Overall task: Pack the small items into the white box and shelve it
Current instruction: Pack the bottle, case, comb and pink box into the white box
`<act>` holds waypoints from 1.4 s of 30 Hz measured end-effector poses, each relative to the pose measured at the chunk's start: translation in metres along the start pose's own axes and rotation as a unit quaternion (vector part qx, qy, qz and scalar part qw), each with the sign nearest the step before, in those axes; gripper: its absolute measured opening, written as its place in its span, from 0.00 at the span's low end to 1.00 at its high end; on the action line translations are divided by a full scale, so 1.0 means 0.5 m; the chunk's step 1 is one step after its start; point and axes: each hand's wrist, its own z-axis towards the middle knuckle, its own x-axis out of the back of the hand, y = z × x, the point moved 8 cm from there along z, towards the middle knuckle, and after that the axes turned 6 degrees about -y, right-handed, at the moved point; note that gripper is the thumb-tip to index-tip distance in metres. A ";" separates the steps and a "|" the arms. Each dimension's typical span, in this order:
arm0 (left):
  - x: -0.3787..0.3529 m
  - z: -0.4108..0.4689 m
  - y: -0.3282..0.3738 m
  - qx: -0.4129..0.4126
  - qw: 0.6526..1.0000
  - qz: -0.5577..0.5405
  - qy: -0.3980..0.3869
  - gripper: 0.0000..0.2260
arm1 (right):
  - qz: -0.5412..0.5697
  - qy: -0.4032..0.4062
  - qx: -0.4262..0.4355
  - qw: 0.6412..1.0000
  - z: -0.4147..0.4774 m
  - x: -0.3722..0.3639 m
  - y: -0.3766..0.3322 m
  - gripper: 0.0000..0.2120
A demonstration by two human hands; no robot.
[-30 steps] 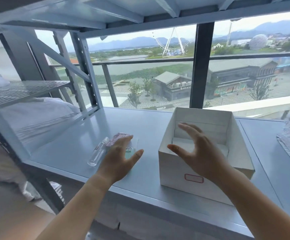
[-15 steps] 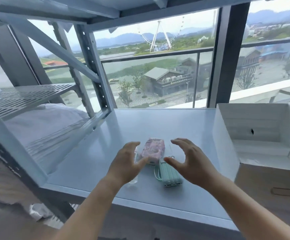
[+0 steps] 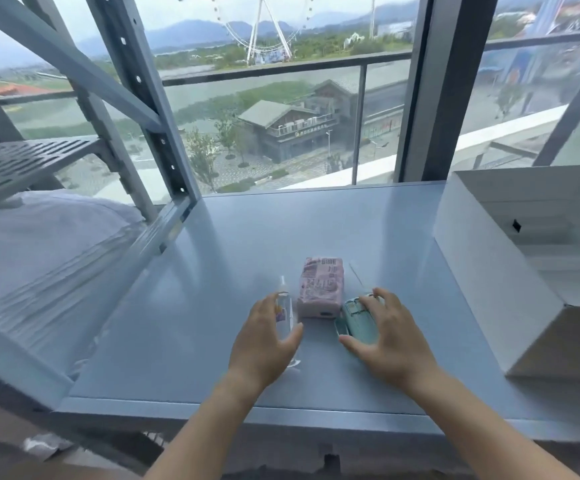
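On the grey tabletop [image 3: 247,244] three small items lie in a tight row near the front edge. At 9 o'clock in the row is a clear bottle [image 3: 284,306], lying flat with its cap pointing to 12 o'clock. In the middle is a pink packet [image 3: 320,287], just beside the bottle. At 3 o'clock is a green case [image 3: 357,320], touching or nearly touching the packet.

The left hand [image 3: 264,341] lies over the near half of the bottle, its grip apart, thumb at the bottle's right side and fingers at its left, not closed round it. The right hand [image 3: 387,337] covers the case, its grip spread, fingertips [image 3: 378,294] at the case's far end and thumb at its near left corner; whether it presses on the case I cannot tell.

The white box [image 3: 489,271] stands open at 3 o'clock, well apart from the row, its left wall facing the items and its right part cut off by the frame edge. Bare tabletop lies between the row and the box, and more at 12 o'clock up to the window [image 3: 281,116]. At 9 o'clock the tabletop ends at a shelf post [image 3: 156,133], with a pillow [image 3: 39,237] beyond
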 end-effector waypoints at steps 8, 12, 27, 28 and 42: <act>0.005 -0.004 -0.017 0.009 0.999 -0.047 0.016 0.22 | -0.014 0.027 -0.068 0.997 -0.019 0.029 0.033 0.30; 0.031 0.007 -0.005 -0.015 0.998 -0.045 0.030 0.24 | -0.005 0.022 -0.081 0.996 -0.009 0.040 0.027 0.26; 0.055 0.112 0.338 -0.236 0.970 -0.043 0.035 0.26 | 0.014 0.260 -0.032 0.965 -0.052 0.417 -0.014 0.19; 0.045 0.115 0.366 -0.247 0.967 -0.045 0.034 0.26 | 0.009 0.268 -0.034 0.963 -0.057 0.445 -0.002 0.19; -0.109 0.162 0.596 -0.251 0.965 -0.068 0.036 0.26 | 0.037 0.118 -0.138 0.983 0.058 0.544 0.352 0.24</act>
